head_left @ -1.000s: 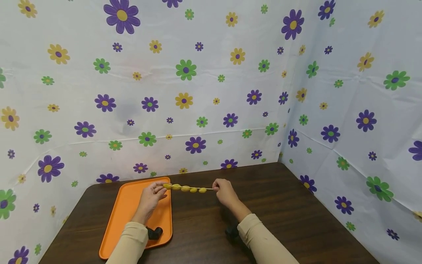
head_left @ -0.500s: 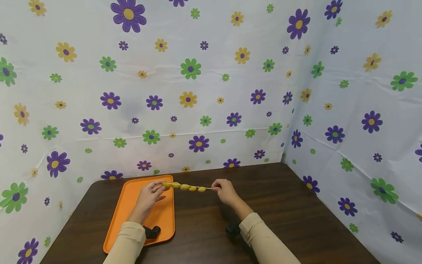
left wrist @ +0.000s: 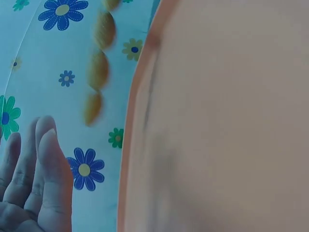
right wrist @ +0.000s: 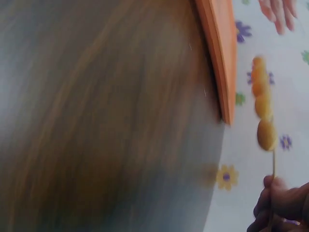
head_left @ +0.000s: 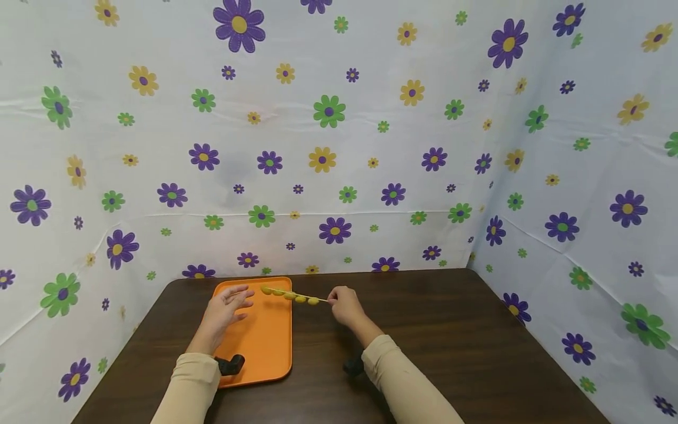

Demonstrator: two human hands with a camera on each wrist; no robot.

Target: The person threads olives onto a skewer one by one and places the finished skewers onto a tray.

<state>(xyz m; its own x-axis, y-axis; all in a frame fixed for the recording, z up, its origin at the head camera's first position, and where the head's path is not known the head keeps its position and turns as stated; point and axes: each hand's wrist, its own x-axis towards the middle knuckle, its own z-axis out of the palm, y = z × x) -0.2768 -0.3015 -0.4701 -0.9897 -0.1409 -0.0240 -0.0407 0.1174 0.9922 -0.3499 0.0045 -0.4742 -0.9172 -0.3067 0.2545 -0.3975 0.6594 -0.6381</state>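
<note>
In the head view, a skewer [head_left: 289, 295] threaded with several small yellow oval pieces is held up over the orange tray's right side. My right hand [head_left: 346, 307] pinches its bare end between thumb and fingers, also visible in the right wrist view, where the lowest yellow piece [right wrist: 266, 135] sits above the thumb. The skewer's far end points left and slightly up. My left hand [head_left: 225, 309] is spread beside that end, apart from it, with nothing in its fingers. In the left wrist view the yellow pieces [left wrist: 99, 70] look blurred beyond the fingertips.
The orange tray [head_left: 265, 359] lies on the left of the dark wooden table [head_left: 424, 330]. Black wrist devices are strapped under both forearms. White flower-patterned sheets [head_left: 360, 176] hang behind the table and along its right side.
My left hand has released the skewer's far end and drawn away to the left, fingers spread. My right hand keeps its pinch. The head view has turned a little left.
</note>
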